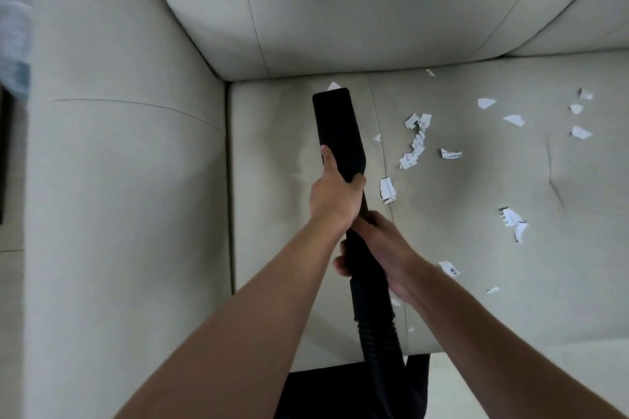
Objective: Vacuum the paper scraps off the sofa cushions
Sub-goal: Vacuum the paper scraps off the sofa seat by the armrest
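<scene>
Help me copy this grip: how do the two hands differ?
The left hand grips forward, at the nozzle's base; the right hand grips behind it, near the ribbed hose. The left thumb lies along the nozzle; the right fingers curl underneath. Both hold the vacuum.

Here we are with two bare forearms in shot, left forearm (218, 326) and right forearm (503, 333), uncovered all the way down to the bottom edge. Our left hand (335, 196) and right hand (384, 248) are bare too. Low between the arms sits a patch of matte black cloth (320, 395); we can't tell whether it's our clothing.
</scene>
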